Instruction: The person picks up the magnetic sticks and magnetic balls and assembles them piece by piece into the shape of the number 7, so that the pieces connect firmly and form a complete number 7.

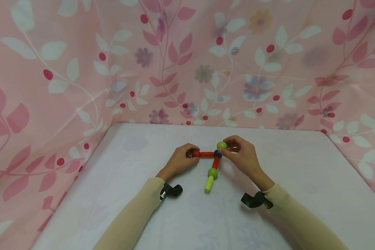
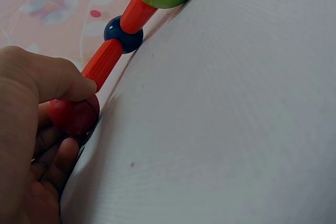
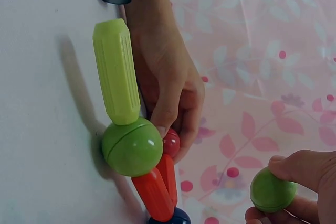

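A ball-and-rod assembly lies on the white table. My left hand [image 1: 181,160] grips its red ball [image 1: 196,153], thumb on top in the left wrist view. From that ball an orange-red rod [image 1: 207,154] runs to a blue ball [image 1: 218,153]. A second orange-red rod [image 1: 216,162] joins the blue ball to a green ball [image 1: 213,173], and a ribbed yellow-green rod [image 1: 209,184] sticks out beyond it. My right hand [image 1: 244,157] pinches a separate green ball [image 3: 272,190] between thumb and fingers. In the right wrist view this ball hangs apart from the assembly.
The white-covered table [image 1: 187,222] ends at a pink floral cloth [image 1: 181,69] that rises behind it and along the sides. Each wrist carries a black camera mount [image 1: 252,200] close above the tabletop.
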`<action>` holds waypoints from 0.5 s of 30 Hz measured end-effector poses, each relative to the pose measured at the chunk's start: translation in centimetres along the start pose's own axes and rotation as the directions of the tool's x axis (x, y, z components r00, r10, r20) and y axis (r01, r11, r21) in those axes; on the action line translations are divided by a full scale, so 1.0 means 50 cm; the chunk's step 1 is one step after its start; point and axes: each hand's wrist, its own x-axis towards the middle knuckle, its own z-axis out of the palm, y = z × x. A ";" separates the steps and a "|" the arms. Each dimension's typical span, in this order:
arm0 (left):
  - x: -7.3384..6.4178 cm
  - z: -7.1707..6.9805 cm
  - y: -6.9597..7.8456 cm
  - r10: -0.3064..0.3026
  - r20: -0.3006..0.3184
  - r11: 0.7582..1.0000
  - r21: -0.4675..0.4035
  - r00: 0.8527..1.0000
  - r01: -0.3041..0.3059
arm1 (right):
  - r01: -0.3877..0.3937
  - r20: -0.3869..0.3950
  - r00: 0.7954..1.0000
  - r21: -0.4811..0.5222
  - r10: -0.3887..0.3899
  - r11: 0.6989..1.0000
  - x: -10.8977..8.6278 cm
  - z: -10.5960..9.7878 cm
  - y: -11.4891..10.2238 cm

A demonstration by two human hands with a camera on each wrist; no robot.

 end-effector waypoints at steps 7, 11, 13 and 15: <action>0.001 0.001 -0.005 -0.005 0.006 1.000 0.011 1.000 0.005 | 0.026 -0.010 1.000 0.027 -0.026 0.999 -0.015 0.002 -0.004; 0.001 0.000 -0.002 0.002 0.005 1.000 0.013 1.000 -0.002 | 0.031 -0.011 0.999 0.042 -0.030 0.999 -0.022 0.002 -0.005; 0.001 0.000 -0.002 0.005 0.004 1.000 0.015 1.000 -0.006 | 0.034 -0.009 0.999 0.052 -0.034 0.998 -0.026 0.003 -0.007; 0.002 -0.001 -0.002 0.008 0.002 1.000 0.013 1.000 -0.008 | 0.041 -0.008 0.999 0.062 -0.041 0.997 -0.029 0.004 -0.009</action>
